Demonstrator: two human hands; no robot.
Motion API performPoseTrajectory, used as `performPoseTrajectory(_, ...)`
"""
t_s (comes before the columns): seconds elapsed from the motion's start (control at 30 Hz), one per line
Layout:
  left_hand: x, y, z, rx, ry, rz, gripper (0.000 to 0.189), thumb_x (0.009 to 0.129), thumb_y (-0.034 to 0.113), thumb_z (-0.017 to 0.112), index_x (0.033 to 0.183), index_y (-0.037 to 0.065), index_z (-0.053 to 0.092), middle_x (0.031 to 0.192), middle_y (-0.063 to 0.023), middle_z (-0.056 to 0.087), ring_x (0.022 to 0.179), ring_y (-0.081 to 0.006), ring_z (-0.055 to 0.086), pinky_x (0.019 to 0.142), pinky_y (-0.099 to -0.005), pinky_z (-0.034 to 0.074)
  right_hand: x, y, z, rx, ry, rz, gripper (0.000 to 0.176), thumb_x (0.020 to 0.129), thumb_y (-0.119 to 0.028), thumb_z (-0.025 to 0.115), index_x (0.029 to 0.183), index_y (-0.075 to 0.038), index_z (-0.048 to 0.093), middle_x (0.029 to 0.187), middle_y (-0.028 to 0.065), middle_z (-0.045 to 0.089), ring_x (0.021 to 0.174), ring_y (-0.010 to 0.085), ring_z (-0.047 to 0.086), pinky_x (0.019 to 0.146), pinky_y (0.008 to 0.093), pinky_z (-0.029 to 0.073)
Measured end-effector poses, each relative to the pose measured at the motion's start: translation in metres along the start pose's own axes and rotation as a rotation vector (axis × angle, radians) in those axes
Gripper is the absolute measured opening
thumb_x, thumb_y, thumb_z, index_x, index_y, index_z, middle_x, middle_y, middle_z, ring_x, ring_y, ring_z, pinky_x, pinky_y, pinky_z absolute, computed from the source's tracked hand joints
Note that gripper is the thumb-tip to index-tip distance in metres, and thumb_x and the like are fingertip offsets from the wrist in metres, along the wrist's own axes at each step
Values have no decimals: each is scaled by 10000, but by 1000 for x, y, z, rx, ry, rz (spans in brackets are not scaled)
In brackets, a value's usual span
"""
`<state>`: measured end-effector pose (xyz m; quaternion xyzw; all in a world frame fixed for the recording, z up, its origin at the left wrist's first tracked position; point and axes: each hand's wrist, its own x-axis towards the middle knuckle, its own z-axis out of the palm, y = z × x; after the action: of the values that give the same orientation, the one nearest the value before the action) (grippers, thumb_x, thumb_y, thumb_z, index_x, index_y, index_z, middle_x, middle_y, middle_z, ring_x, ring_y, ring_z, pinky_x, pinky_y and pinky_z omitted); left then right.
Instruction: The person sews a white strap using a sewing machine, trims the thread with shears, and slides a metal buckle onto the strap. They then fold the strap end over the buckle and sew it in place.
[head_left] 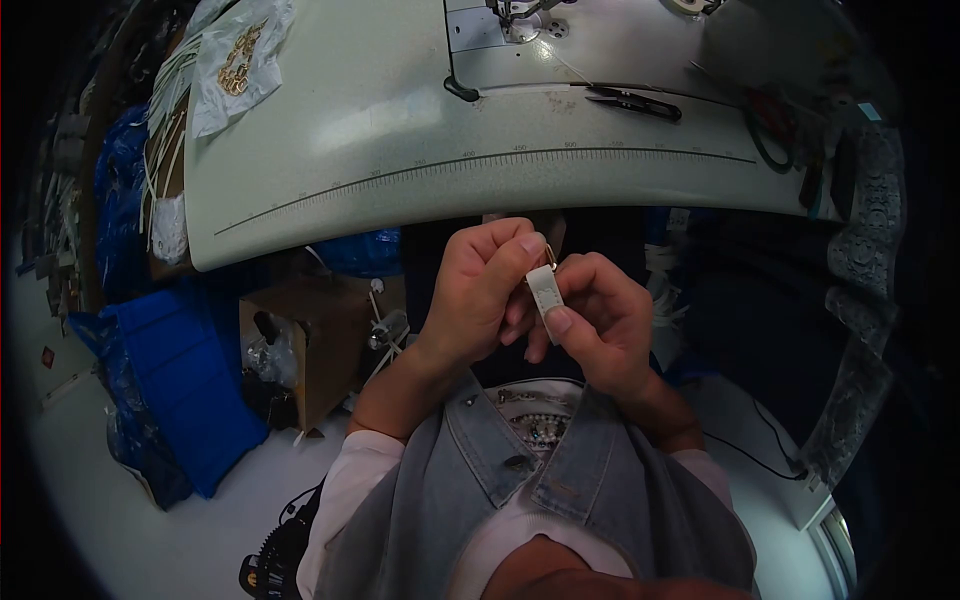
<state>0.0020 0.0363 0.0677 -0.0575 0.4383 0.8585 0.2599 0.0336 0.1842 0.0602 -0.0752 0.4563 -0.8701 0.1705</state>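
Both hands meet just off the front edge of the sewing table, above my lap. Between my left hand (pixel 485 285) and my right hand (pixel 605 320) is a short pale strip (pixel 545 290). A gold-coloured metal ring (pixel 550 257) sits at the strip's upper end, and my left thumb and finger pinch there. My right thumb presses on the strip's lower end, with the other fingers curled behind it. Exactly how the strip passes through the ring is too small to tell.
The pale table (pixel 350 120) carries a sewing machine (pixel 520 30), black thread snips (pixel 635 103) and a plastic bag (pixel 240 65) with gold-coloured metal pieces. At the lower left are a cardboard box (pixel 330 340) and a blue bag (pixel 185 375). Lace trim (pixel 870 240) hangs at the right.
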Motion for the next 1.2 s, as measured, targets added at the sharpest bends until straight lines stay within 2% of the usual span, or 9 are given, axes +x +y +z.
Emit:
performPoseTrajectory(0.33,-2,0,5,14,2,-9,331,950,225,474,668,52,479,471,-3,458,334,-40,358,329,-190,275,-2,2,-4,-24,-28,-55,47,893,29,498,934,43,481,904,154,634,699,126,633,602,234,518)
performPoseTrajectory(0.6,-1,-2,5,16,0,-4,322,949,217,466,678,44,483,471,-4,454,331,-43,352,325,-193,265,-5,2,-4,-52,23,-31,31,888,17,515,870,26,491,775,81,597,631,103,614,556,222,499)
performPoseTrajectory(0.8,0,-3,4,13,8,-1,319,950,218,461,690,36,493,470,-5,450,327,-45,352,319,-196,260,-4,2,-5,-98,33,-27,77,886,-2,528,815,10,501,743,62,578,603,92,604,535,213,485)
performPoseTrajectory(1.2,5,-3,-1,12,5,5,309,950,210,463,706,26,512,467,-6,451,323,-50,352,315,-196,270,-1,10,-8,-118,45,-69,57,894,-10,536,848,23,541,755,71,591,603,100,600,536,221,483)
